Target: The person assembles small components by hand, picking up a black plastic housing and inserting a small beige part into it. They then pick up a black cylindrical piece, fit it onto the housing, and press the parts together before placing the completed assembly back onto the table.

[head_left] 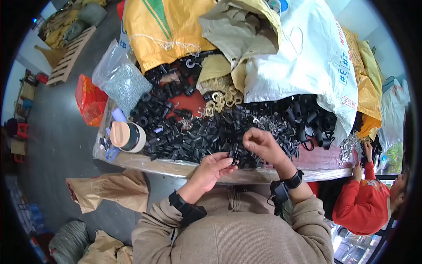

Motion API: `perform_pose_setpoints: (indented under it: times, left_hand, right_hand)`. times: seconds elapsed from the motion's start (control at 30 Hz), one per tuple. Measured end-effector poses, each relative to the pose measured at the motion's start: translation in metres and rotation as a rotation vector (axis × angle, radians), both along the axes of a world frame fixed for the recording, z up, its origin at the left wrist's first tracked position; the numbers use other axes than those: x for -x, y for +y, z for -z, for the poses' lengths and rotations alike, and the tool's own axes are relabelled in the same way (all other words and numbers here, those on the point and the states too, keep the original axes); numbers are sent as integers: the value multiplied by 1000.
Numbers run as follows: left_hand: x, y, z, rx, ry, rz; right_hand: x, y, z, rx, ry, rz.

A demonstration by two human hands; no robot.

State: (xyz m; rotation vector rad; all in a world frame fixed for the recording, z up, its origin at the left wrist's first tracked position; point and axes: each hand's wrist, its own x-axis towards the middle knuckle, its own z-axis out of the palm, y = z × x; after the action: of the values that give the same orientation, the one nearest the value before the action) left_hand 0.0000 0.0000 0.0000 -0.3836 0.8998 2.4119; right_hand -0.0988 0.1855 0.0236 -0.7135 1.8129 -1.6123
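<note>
My left hand point(212, 168) pinches a small black plastic part point(233, 156) at the table's near edge. Just to the right and above it, my right hand point(262, 144) has its fingers curled, with the fingertips touching the same part. Both hands hover over a wide heap of small black plastic parts point(193, 136) spread across the table point(176, 167). Black bands sit on both wrists.
A roll of tape point(128, 136) lies at the table's left end, beside a clear bag of small metal pieces point(123, 81). Yellow and white woven sacks point(303, 57) are piled at the back. Another person in a red sleeve point(362, 200) works at the right. Brown paper bags point(110, 189) lie on the floor.
</note>
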Motion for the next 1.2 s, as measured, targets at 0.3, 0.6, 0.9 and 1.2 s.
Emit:
perform_pose_setpoints:
  times: [0.3,0.6,0.9,1.2]
  left_hand:
    - [3,-8,5,-61,-55,-79]
    - [1,0,5,-119,64,-122]
    - [8,18,7,-109,180,-203]
    - [12,46,-1,53,194,-151]
  right_hand:
    - [80,-50,24,-739,1197,443]
    - [39,-17,9,-471,1116,557]
    - [-32,9,-4,-235,563,206]
    - [-49,31,21,-35,489,460]
